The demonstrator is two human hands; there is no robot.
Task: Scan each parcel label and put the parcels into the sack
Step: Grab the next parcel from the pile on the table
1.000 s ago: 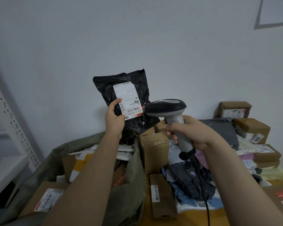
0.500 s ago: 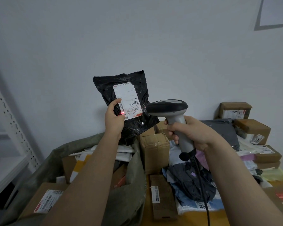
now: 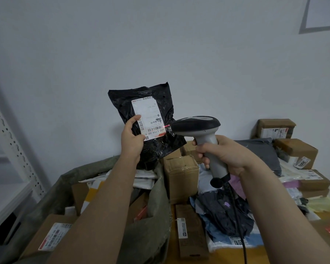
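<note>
Green sack (image 3: 152, 216) stands open at near left, holding boxes and mailers. Black parcel (image 3: 160, 149) is held upright above the sack's far rim, label side toward the camera. Left arm reaches forward and up; left hand (image 3: 131, 141) grips the parcel's left edge, thumb on the label. Right hand (image 3: 223, 155) is wrapped round the scanner (image 3: 198, 126) handle, head aimed left. White label (image 3: 148, 119) shows a red dot (image 3: 167, 126) at its right edge.
</note>
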